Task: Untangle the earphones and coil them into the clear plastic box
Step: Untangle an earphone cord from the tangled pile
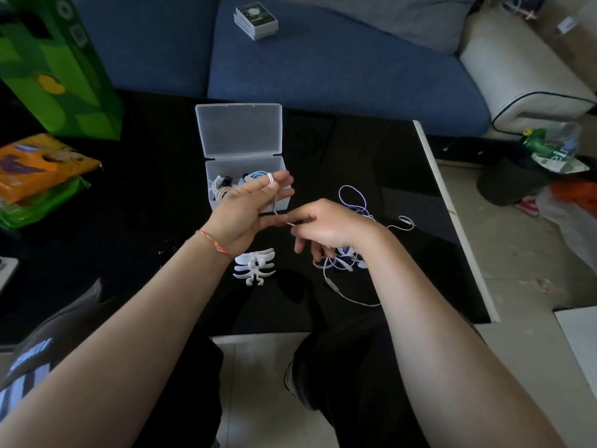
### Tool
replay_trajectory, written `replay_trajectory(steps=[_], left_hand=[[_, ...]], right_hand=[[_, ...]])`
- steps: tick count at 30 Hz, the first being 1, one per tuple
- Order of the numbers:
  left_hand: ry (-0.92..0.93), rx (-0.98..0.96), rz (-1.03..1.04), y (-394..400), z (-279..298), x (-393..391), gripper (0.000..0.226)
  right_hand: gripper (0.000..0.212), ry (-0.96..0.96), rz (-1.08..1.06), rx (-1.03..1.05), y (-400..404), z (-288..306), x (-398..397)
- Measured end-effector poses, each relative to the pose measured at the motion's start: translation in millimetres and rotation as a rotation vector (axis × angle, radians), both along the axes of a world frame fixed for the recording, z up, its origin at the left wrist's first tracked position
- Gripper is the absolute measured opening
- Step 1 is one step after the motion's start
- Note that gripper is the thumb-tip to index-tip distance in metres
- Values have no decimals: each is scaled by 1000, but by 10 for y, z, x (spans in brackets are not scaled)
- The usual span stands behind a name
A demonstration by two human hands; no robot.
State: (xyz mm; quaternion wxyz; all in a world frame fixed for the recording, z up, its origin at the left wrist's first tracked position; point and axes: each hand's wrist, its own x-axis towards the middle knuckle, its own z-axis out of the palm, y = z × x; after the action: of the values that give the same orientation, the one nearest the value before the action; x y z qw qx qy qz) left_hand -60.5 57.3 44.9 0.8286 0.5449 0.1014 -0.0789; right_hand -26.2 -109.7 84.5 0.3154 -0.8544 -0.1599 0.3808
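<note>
White earphone cable (274, 202) wound in loops around the fingers (274, 184) of left hand (248, 208); hand raised palm-up above black worktop (135, 221), fingers straight and spread, loops sitting near the fingertips. Cable running down from the loops to right hand (326, 229), pinched there between thumb and forefinger, remaining fingers loosely curled downward. Red-and-yellow string bracelet (211, 242) on left wrist.

Clear plastic box (245, 160) just beyond left hand, hinged lid standing upright and open; inside, several coiled earphones in white, blue and dark colours, exact count unclear. Left fingertips overlapping the box's front rim in view; touching or not, cannot tell.

Tangle of earphones (352, 253) on worktop under and beside right hand: white and purple cables mixed, a purple loop (353, 197) lying beyond the hand, a white strand with inline remote (406, 222) trailing right, another white strand curving back toward the near edge under the right forearm.

White plastic cord winder (254, 265), fishbone-shaped, flat on worktop between the two wrists, apart from the tangle.

Green carton (61, 69) and orange packet (38, 166) at left of worktop. Blue sofa (323, 76) behind, small boxed item (256, 20) on its cushion. Dark bin (513, 179) with rubbish on floor at right.
</note>
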Motion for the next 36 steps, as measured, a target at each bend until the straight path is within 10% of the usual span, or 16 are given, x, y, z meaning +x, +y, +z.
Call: replay_trajectory(steps=[14, 28, 36], left_hand=[[125, 272, -133, -31, 3, -23, 24], [160, -157, -413, 22, 152, -19, 25], [160, -622, 93, 241, 136, 48, 18]], right_hand=[[10, -204, -105, 122, 35, -16, 6], [15, -310, -369, 276, -45, -52, 107], [22, -192, -171, -142, -116, -155, 134]])
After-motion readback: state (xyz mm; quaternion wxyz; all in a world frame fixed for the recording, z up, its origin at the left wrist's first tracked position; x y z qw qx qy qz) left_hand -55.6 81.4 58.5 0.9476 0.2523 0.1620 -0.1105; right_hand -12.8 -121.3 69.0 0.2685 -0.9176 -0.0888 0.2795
